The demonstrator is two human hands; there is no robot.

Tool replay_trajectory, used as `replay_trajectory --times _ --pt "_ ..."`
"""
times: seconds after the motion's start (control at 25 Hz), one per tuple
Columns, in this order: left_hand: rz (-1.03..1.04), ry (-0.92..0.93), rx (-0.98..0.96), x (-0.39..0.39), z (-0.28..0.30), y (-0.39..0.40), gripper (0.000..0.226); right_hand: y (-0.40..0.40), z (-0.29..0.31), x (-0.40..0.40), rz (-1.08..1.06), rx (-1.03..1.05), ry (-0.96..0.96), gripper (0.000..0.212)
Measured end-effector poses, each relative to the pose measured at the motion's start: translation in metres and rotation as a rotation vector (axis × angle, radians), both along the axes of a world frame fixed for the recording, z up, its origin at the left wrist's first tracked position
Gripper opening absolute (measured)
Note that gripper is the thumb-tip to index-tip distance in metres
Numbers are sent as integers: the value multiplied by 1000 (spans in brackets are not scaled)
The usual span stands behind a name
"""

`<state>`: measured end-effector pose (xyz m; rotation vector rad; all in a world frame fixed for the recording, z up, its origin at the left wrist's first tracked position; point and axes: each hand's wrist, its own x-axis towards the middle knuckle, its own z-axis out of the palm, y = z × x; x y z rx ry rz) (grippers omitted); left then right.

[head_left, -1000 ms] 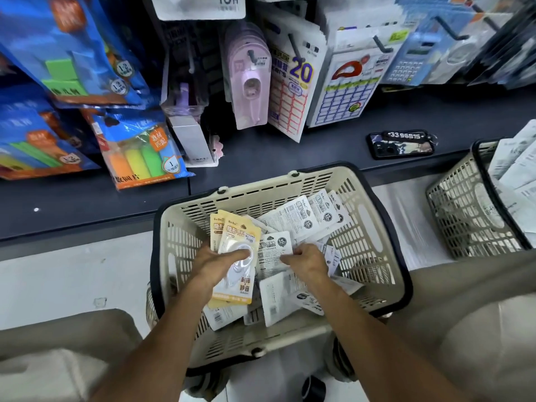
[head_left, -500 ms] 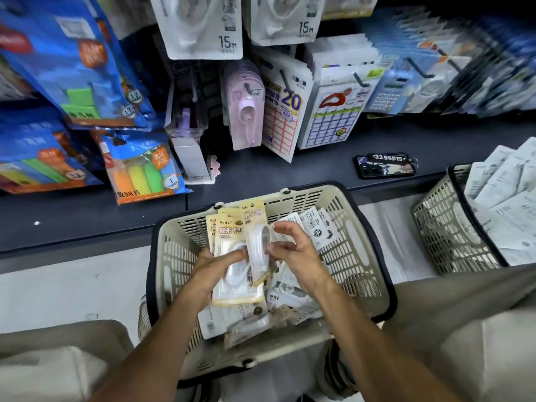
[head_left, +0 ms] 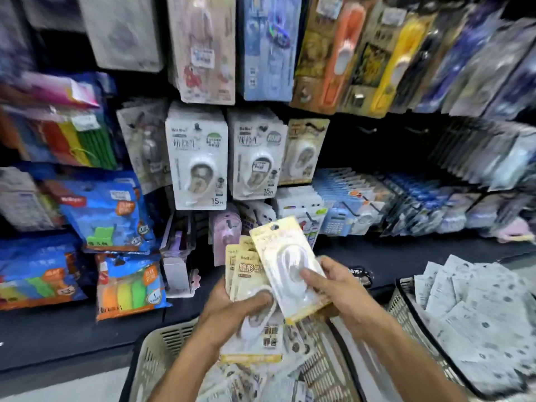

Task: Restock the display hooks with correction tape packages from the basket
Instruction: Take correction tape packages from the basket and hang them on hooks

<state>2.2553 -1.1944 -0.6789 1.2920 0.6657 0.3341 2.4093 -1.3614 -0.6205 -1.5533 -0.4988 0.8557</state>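
Yellow package (head_left: 290, 268) pinched by right hand (head_left: 333, 288); left hand (head_left: 237, 309) fingers clamp the stack (head_left: 246, 265).

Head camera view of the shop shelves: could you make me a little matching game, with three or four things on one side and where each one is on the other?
Things:
1. single yellow package
2. stack of yellow packages
3. beige basket
4. white 15m packages

Places:
A. hanging on a display hook
B. pinched in the right hand
C. below both hands, holding loose packages
D. gripped in the left hand

Pairs: 1-B, 2-D, 3-C, 4-A
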Motion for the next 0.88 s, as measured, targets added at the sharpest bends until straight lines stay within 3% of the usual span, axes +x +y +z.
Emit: replay_trajectory --times 0.08,0.32,0.48,0.64,0.72,0.8,0.88 --pt "-29 -90 30 15 42 -4 62 -15 45 11 -16 83 -58 34" --pt "-88 -198 138 27 131 22 76 -14 124 49 -223 171 -188 15" --pt "-81 -258 293 33 157 50 103 10 128 71 -310 135 -189 16" --pt "-42 -377 327 47 163 66 89 22 115 88 -289 136 -225 11" --pt "-30 -395 316 57 162 70 96 27 112 93 -333 119 -288 8" --pt "-46 -402 296 65 161 69 87 31 110 93 -410 121 -275 18" --pt "-59 -411 257 68 160 63 73 34 107 87 -463 147 -94 39"
